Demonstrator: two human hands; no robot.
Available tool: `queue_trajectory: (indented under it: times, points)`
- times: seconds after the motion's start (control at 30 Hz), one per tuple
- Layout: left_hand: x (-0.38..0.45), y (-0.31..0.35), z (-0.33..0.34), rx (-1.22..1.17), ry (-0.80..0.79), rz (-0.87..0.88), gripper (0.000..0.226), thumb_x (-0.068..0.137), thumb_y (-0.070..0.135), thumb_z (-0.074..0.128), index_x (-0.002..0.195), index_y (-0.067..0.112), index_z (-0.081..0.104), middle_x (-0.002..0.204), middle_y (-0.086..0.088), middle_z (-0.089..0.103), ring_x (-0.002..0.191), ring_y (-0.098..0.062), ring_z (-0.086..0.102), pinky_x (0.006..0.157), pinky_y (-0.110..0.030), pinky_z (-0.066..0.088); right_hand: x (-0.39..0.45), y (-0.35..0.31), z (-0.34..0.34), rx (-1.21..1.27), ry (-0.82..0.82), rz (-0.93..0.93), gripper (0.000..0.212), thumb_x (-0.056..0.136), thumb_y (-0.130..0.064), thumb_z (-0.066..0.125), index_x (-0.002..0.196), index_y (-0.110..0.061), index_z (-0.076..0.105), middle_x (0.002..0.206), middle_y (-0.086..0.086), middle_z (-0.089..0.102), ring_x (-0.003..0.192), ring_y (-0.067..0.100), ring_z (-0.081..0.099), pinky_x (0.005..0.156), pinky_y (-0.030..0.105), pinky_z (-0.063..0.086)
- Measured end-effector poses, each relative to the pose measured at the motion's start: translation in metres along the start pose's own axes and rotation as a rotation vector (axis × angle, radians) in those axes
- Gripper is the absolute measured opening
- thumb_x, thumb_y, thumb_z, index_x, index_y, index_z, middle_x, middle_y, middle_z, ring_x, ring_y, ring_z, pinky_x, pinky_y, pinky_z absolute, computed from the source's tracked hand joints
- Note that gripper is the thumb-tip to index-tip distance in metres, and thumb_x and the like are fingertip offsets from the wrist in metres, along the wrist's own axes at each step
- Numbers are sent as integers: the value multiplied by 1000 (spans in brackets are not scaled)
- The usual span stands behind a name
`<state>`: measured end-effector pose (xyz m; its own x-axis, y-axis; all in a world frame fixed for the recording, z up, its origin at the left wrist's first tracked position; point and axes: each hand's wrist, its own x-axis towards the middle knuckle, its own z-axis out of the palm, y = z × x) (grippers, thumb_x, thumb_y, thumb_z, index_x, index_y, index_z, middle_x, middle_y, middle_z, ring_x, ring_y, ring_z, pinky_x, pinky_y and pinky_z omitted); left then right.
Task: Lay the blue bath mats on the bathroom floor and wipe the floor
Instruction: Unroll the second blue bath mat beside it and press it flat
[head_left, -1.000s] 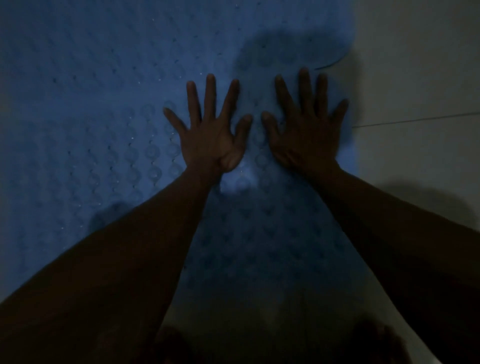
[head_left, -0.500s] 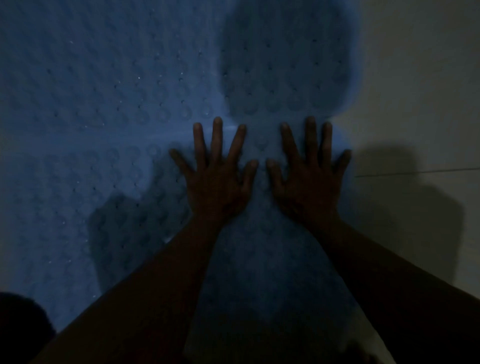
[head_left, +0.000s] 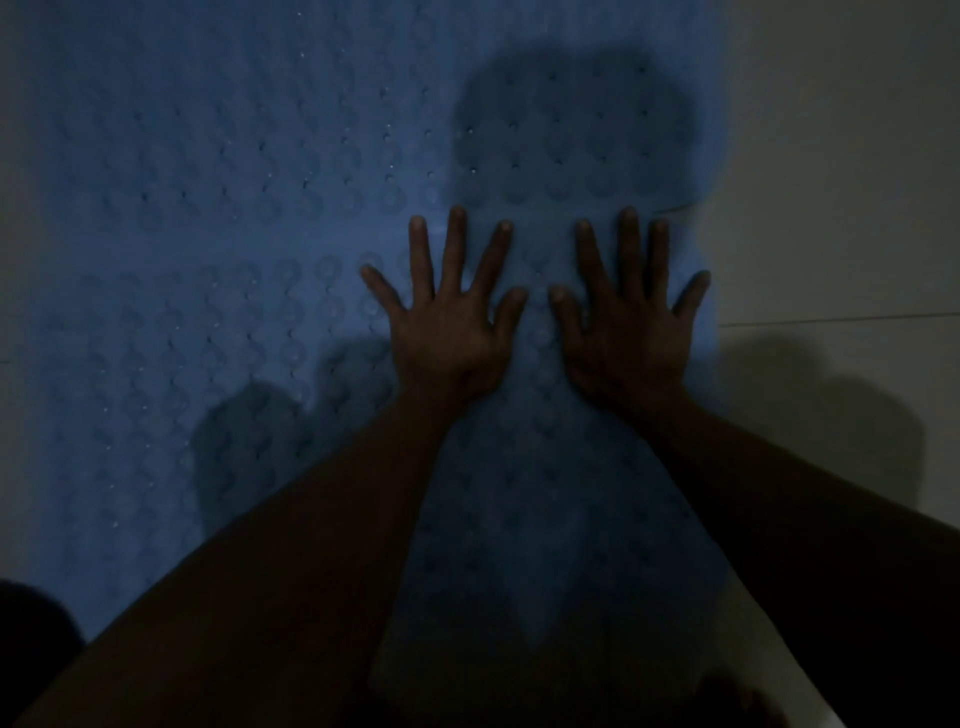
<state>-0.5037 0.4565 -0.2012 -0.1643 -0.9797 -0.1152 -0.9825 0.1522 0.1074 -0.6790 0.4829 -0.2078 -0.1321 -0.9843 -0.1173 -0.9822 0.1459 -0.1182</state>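
We press both palms flat on the blue bath mats (head_left: 218, 322), which lie spread over the floor (head_left: 841, 208) and fill most of the view; our left hand (head_left: 449, 317) and right hand (head_left: 626, 322) sit side by side with fingers straight and fanned apart, thumbs near each other. Pale tile shows along the right, crossed by a thin grout line (head_left: 831, 318). A faint seam runs across the blue surface just beyond our fingertips, though the dim light keeps us from telling whether it is where two mats meet. Our own shadow (head_left: 571, 119) darkens the mats ahead, and our forearms cover the near part.
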Motion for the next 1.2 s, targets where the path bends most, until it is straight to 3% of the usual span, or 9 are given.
queue_trajectory:
  times: [0.23,0.33,0.5,0.67,0.83,1.0,1.2]
  points:
    - [0,5,-6,-115,-159,-58,60,101,62,12,156,45,-5,166,6,-13,151,-26,-18,111,-71,-9,0,-11,-8,120,-131,57,60,104,-52,21,158,-36,1,167,-1,-7,153,25,-8,116,66,1]
    - [-8,13,-20,-173,-264,-99,60,103,55,19,157,40,-3,166,4,-12,152,-27,-16,115,-68,-3,1,-18,-26,188,-276,74,62,104,-43,27,159,-30,2,167,3,-8,153,30,-7,116,65,7]
    - [-57,15,-82,-322,-432,-156,64,103,51,32,158,37,2,167,-3,-4,152,-32,-2,114,-69,9,-39,-19,-85,335,-520,117,65,101,-48,30,159,-23,13,165,14,8,151,36,7,117,61,18]
    - [-106,21,-186,-362,-443,-196,64,103,53,30,159,32,7,166,-10,3,151,-37,7,114,-67,18,-92,-30,-193,397,-560,163,61,105,-42,34,158,-19,16,164,17,12,151,36,12,120,54,18]
    - [-126,40,-311,-405,-417,-238,64,103,52,34,159,28,14,166,-11,8,150,-37,15,115,-62,24,-104,-46,-323,437,-532,170,56,103,-31,38,155,-14,27,158,19,28,144,38,28,116,46,27]
    - [-129,65,-448,-479,-362,-255,65,103,52,34,158,18,20,163,-19,13,145,-41,27,112,-59,31,-112,-53,-464,424,-469,57,54,105,-29,40,152,-4,31,154,21,35,141,37,35,114,39,26]
    - [-135,100,-611,-456,-328,-261,64,103,51,35,157,20,20,164,-16,11,144,-38,29,114,-53,30,-115,-56,-623,514,-443,124,55,104,-34,41,153,-10,31,149,20,43,135,35,44,110,37,33]
